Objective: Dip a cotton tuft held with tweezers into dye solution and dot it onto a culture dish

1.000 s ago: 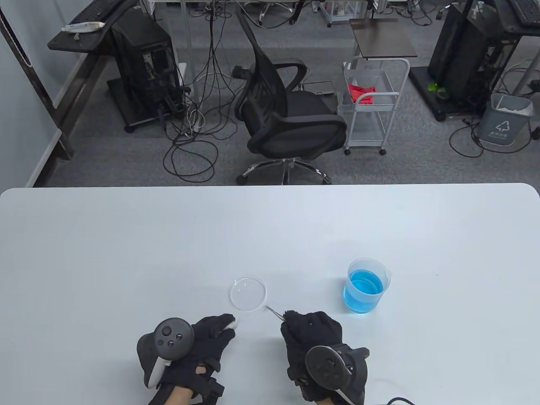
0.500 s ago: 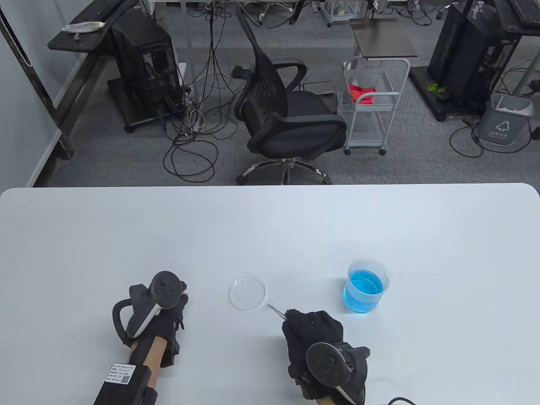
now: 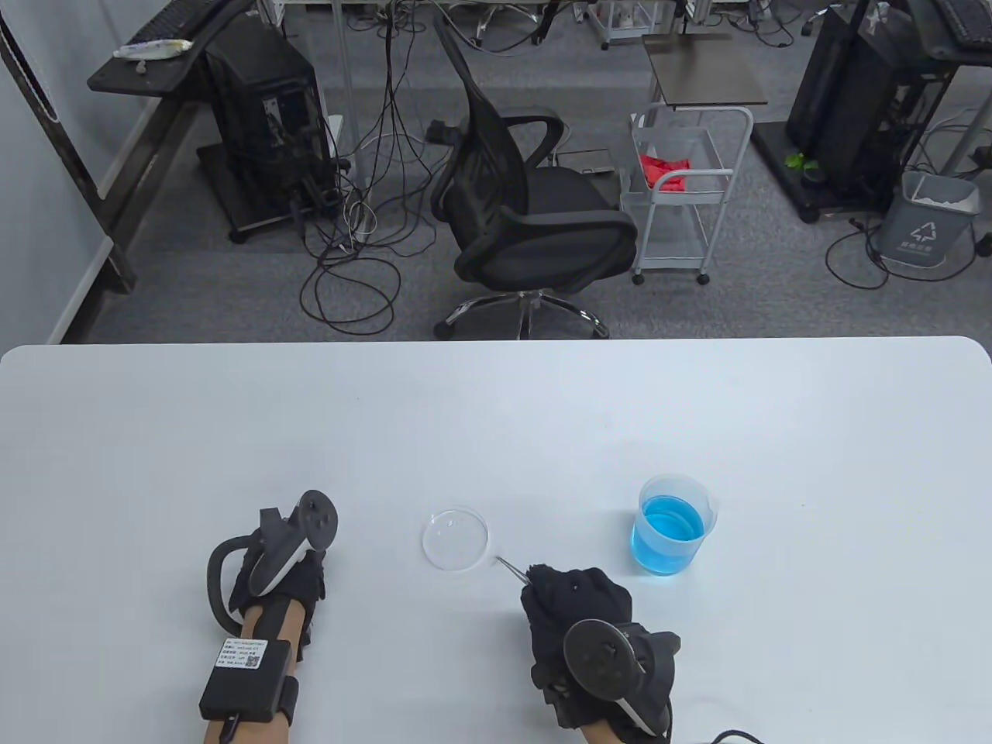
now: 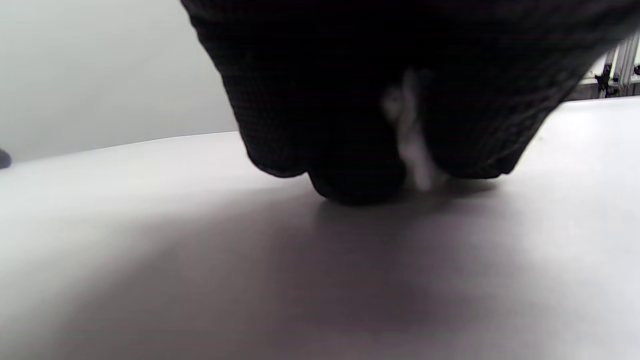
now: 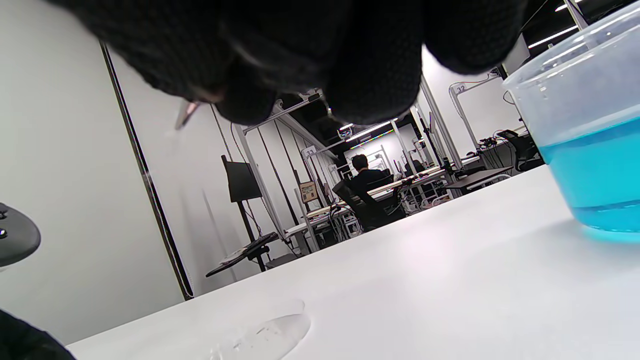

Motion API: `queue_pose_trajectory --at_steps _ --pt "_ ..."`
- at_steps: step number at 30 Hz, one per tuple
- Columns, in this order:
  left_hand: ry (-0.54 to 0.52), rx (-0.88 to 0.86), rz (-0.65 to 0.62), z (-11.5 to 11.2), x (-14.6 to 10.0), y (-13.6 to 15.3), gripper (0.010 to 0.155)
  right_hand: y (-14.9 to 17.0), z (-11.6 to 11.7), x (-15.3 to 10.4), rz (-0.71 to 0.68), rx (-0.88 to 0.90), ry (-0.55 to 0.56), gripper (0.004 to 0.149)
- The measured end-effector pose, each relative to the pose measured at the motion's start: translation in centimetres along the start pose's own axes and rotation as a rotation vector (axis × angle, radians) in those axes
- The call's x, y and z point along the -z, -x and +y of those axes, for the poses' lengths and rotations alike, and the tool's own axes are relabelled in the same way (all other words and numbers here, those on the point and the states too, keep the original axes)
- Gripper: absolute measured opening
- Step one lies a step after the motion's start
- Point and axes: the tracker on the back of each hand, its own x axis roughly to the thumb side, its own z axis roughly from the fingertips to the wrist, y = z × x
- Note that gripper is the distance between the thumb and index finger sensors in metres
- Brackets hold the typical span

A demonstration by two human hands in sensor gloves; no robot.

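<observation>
Tweezers [image 3: 510,566] stick out of the right hand [image 3: 577,612] in the table view, tips just beside the clear dish [image 3: 456,539] on the white table [image 3: 496,418]. A beaker [image 3: 671,527] of blue liquid stands to the right, apart from both. The left hand [image 3: 283,577] rests well left of the dish, fingers hidden.

In the left wrist view, its curled fingers [image 4: 350,100] pinch a white cotton tuft [image 4: 412,135] against the table.

In the right wrist view, the fingers [image 5: 300,55] are closed around the tweezers [image 5: 186,114]; beaker [image 5: 585,145] at right, dish [image 5: 270,332] low in front.
</observation>
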Motion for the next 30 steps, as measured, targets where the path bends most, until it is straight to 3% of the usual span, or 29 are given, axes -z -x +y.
queue_pose_trajectory --at_steps 7,11,17,22,30 --pt "0.095 0.032 -0.034 -0.3 0.1 -0.1 0.054 0.1 -0.1 0.0 0.010 -0.003 0.003 0.032" --pt "0.249 -0.016 -0.064 -0.7 0.5 0.5 0.063 0.2 -0.1 0.0 0.014 -0.002 0.005 0.032" --pt "0.376 -0.069 -0.089 -0.3 0.7 1.5 0.079 0.4 -0.1 0.0 0.021 0.003 0.009 0.032" --pt "0.375 -0.117 -0.106 0.7 0.4 2.5 0.090 0.5 -0.2 0.1 0.026 0.006 0.013 0.032" --pt "0.242 -0.238 -0.146 4.7 -2.3 3.6 0.087 0.6 -0.2 0.1 0.025 0.005 0.012 0.032"
